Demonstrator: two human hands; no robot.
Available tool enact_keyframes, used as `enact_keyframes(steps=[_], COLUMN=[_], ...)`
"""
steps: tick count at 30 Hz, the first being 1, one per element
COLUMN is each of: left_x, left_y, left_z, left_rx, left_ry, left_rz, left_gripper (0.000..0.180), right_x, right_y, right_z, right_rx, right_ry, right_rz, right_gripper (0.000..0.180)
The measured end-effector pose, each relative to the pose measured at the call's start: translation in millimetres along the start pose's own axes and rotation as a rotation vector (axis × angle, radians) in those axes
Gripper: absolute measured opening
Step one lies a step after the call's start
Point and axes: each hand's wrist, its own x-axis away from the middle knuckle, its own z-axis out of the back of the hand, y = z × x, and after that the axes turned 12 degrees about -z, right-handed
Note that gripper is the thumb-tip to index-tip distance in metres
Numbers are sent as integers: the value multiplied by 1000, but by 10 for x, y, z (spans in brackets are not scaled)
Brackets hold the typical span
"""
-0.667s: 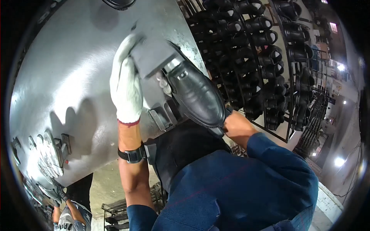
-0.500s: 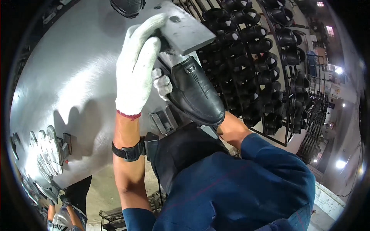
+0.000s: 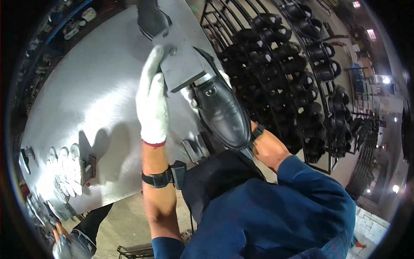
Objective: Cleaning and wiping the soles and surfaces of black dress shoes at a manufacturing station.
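A black leather loafer (image 3: 224, 110) with a small metal buckle hangs toe toward me, tilted, above my lap. My right hand (image 3: 193, 102), gloved, wraps it from underneath; only grey-soiled fingertips show at its left side, and the rest is mostly hidden behind the shoe. At the shoe's heel end is a grey plate (image 3: 183, 64) with a hole, covering part of the opening. My left hand (image 3: 153, 103), in a white glove with a red cuff, lies along the plate's left edge, fingers stretched out. Another black shoe (image 3: 153, 19) is beyond the plate.
A shiny metal table (image 3: 108, 69) spreads to the left. Several white rounded pieces (image 3: 69, 168) stand in a row on it. Racks of black shoes (image 3: 276, 77) fill the right side. At the lower left is another person (image 3: 71, 244). A small metal bracket (image 3: 195, 149) sits near my lap.
My left hand has shifted down and its index finger has straightened. The plate has come lower and closer to the shoe's heel end. The shoe has moved slightly down. The whole view has shifted too.
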Motion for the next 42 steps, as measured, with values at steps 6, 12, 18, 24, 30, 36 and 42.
enact_keyframes(steps=[6, 12, 18, 24, 30, 36, 42], left_x=[1036, 2252, 2820, 2875, 2719, 2691, 2670], left_y=[-709, -1181, -1121, -1157, -1093, -1152, -1041], left_z=[316, 767, 985, 979, 938, 895, 948], left_rx=[415, 120, 57, 28, -11, -40, -38], left_ry=[351, 517, 583, 665, 664, 641, 720], left_rz=[498, 830, 882, 913, 995, 998, 1029], left_gripper=[61, 51, 39, 33, 32, 30, 27], right_x=[-434, -1224, -1473, -1587, -1591, -1608, -1910], right_y=[-725, -1424, -1398, -1482, -1486, -1520, -1116], right_z=[301, 207, -495, -312, -334, -289, -692], right_rx=[199, 1178, 1926, 1826, 1902, 1883, 1932], right_ry=[171, 509, 1054, 991, 1058, 1085, 841], right_rz=[82, 572, 163, 161, 144, 236, 1085], right_gripper=[48, 89, 125, 131, 135, 126, 90])
